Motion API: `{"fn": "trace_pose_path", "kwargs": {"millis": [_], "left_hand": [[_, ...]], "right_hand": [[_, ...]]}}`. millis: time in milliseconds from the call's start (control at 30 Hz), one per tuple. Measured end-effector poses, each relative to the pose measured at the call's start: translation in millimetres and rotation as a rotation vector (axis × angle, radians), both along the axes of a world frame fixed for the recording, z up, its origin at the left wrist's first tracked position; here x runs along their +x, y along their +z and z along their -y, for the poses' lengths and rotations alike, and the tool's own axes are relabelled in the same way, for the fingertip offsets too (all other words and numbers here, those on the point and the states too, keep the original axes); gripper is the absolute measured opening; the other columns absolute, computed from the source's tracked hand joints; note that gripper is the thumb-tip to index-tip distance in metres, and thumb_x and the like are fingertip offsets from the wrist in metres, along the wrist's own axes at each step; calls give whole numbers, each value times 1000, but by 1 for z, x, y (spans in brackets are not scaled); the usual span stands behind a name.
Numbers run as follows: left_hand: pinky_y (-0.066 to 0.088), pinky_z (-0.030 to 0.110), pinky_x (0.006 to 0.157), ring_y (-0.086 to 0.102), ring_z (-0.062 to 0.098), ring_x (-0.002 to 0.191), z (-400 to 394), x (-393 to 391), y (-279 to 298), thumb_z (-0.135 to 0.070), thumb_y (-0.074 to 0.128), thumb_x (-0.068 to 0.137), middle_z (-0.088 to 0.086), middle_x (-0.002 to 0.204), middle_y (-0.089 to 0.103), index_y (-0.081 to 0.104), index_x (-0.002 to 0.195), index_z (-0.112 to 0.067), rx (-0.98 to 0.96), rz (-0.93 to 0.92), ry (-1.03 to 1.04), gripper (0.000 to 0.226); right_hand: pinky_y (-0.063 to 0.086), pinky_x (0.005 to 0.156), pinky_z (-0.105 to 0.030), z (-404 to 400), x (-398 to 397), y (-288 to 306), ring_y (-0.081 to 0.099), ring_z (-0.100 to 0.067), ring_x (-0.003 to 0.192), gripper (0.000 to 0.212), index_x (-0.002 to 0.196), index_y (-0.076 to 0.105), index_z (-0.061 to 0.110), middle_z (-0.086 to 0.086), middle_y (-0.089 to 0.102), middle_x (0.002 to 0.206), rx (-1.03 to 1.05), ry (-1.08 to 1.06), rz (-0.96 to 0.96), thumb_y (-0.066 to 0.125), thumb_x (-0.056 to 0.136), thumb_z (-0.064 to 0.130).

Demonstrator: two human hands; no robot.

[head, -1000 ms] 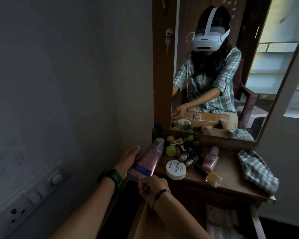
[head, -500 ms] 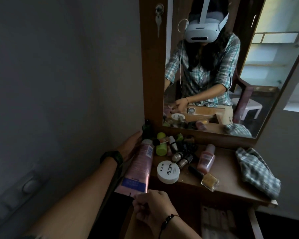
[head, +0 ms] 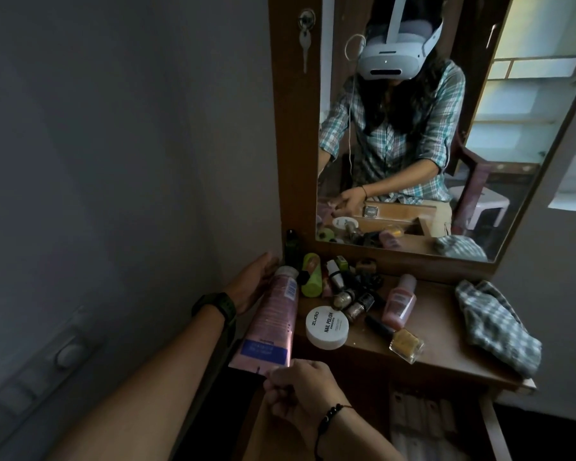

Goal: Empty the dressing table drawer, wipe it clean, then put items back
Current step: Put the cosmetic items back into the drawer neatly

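- Pink plastic, the lotion tube (head: 273, 322) lies slanted at the left front corner of the table top (head: 446, 331), its crimped end sticking out past the edge. A second ago its cap end was lifted higher; now it sits lower, beside the green tube (head: 311, 276), so you seem to be laying it down.
- Your right hand (head: 300, 390) pinches the crimped end with curled fingers; your left hand (head: 251, 282) lies flat and relaxed against the tube's far side near the cap, steadying it rather than gripping.
- The view has also tipped down since then, so more of the open drawer (head: 429, 424) shows below the table top. Its inside is dark; a pale ribbed thing seems to lie in it, but I cannot tell what.
- Around the tube stand the white nail polish remover tub (head: 327, 328), a cluster of small nail polish bottles (head: 354, 299), a pink bottle (head: 399, 306) and a yellow bottle (head: 406, 344) lying over.
- The checked cloth (head: 497, 327) waits at the right end, untouched.
- My judgement: you are in the emptying stage, with wiping next once the drawer is bare.
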State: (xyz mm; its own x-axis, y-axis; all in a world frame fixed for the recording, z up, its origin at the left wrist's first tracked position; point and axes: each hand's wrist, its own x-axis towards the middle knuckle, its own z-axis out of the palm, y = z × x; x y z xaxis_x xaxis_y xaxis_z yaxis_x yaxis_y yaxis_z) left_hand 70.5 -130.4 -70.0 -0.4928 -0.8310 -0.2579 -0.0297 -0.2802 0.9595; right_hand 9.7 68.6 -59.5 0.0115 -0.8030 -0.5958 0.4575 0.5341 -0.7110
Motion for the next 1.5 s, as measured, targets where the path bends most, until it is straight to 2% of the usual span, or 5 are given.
{"fn": "trace_pose_path", "kwargs": {"millis": [200,333,767,1133,1500], "left_hand": [[53,22,50,64,14,62,-14,12,5,-54,31,93,8,84,61,58,100,-13,60,59,-26,50],[49,20,44,60,11,43,-19,17,3,-59,33,91,2,56,61,59,86,-11,80,71,-19,55],[49,20,47,59,12,45,-41,19,13,-54,34,93,7,68,55,58,84,-8,158,3,49,53],[49,40,88,59,25,104,-135,57,25,-14,46,94,6,109,61,48,129,-21,-50,-81,135,35],[55,32,73,58,11,94,-245,59,-8,-14,58,87,-10,109,50,30,141,-33,-51,230,88,63]], "right_hand": [[41,41,-20,-3,9,0,50,-11,40,13,78,61,0,-9,58,55,-11,18,-30,51,83,-8],[42,41,-21,-5,13,1,52,-12,44,11,85,61,-2,-10,59,60,20,39,-24,52,84,-7],[44,45,-21,-15,10,3,53,-14,53,11,92,61,-3,-13,59,70,1,86,-32,53,85,-6],[47,50,-19,-43,-3,9,56,-11,57,13,96,62,5,-7,62,74,-64,153,-208,56,86,2],[53,70,-24,-112,-22,-30,63,-14,80,11,91,60,18,-2,64,92,-196,346,-451,58,86,8]]}}
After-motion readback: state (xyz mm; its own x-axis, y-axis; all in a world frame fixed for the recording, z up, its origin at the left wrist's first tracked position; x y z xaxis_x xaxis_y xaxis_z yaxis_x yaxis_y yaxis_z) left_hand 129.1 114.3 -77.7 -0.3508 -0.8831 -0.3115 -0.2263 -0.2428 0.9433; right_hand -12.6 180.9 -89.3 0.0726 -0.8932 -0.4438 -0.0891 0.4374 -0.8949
